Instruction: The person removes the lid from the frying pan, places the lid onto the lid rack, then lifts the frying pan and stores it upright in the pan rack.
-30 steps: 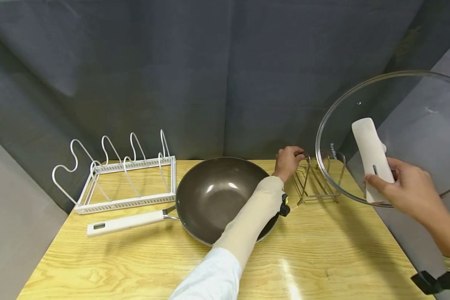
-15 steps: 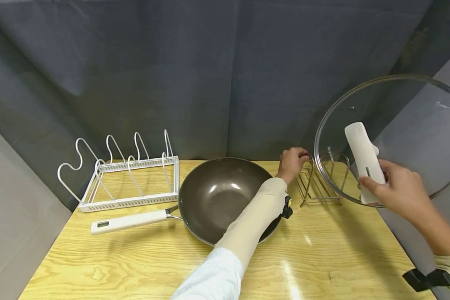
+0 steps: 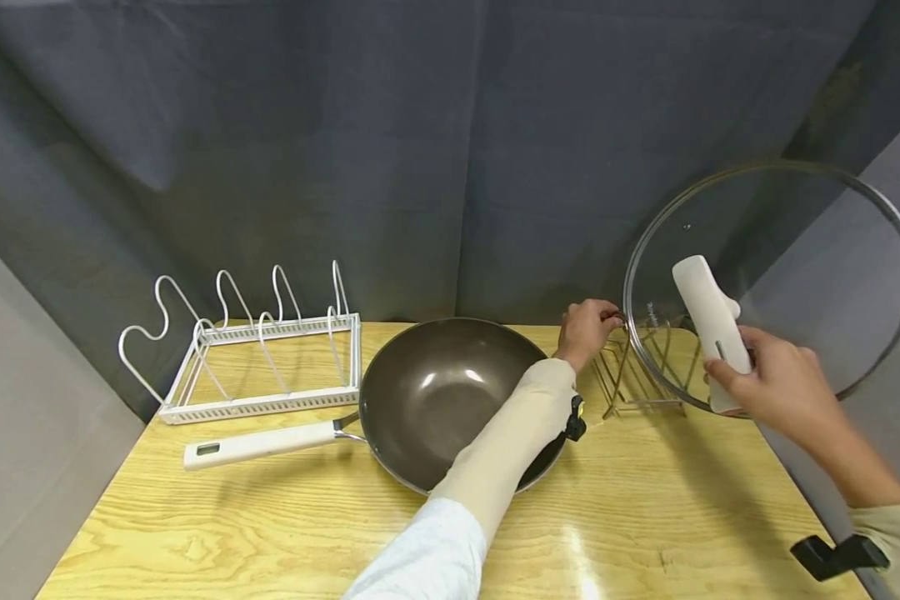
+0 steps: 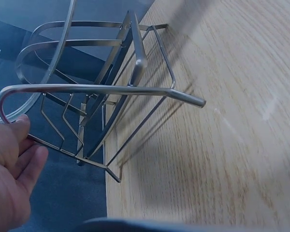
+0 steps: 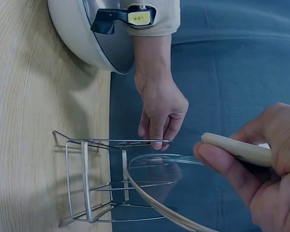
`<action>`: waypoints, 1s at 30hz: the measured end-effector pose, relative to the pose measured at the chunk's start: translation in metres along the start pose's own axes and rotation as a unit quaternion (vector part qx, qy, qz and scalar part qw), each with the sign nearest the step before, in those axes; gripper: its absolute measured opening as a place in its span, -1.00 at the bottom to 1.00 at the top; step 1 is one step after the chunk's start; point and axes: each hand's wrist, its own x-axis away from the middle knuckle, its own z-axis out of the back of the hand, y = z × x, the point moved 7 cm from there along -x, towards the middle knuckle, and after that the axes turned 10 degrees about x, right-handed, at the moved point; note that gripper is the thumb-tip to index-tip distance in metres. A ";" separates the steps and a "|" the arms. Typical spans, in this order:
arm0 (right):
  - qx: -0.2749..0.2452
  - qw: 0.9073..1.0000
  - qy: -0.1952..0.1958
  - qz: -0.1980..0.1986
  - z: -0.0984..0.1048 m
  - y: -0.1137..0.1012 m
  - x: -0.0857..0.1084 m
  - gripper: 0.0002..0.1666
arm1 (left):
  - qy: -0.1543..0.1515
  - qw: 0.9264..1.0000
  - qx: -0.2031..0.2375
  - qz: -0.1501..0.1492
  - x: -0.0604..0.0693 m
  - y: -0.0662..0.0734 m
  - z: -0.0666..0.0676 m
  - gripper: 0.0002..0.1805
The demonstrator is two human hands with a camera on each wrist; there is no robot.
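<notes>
At the right end of the table (image 3: 307,525), we hold the glass lid (image 3: 810,250) steeply tilted near the metal rack (image 4: 111,90); our right hand (image 3: 783,379) grips the lid's white handle (image 3: 708,312). Our left hand (image 3: 587,332) pinches one end of that rack. Leftward stand the wok (image 3: 442,408) and the white rack (image 3: 258,407).

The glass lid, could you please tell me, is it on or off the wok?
Off: the right hand holds the glass lid by its pale handle, right of the uncovered wok.
</notes>
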 end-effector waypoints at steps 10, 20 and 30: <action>-0.004 1.000 -0.005 0.000 -0.010 -0.001 -0.003 -0.44 | 0.000 1.000 0.009 -0.007 0.001 -0.001 0.001 -0.81; 0.009 1.000 0.022 0.015 -0.016 -0.004 -0.006 -0.48 | 0.001 1.000 -0.001 0.003 0.001 -0.002 0.001 -0.80; -0.014 1.000 0.003 0.010 -0.025 -0.005 -0.005 -0.42 | -0.004 1.000 0.014 0.009 0.001 -0.003 0.000 -0.78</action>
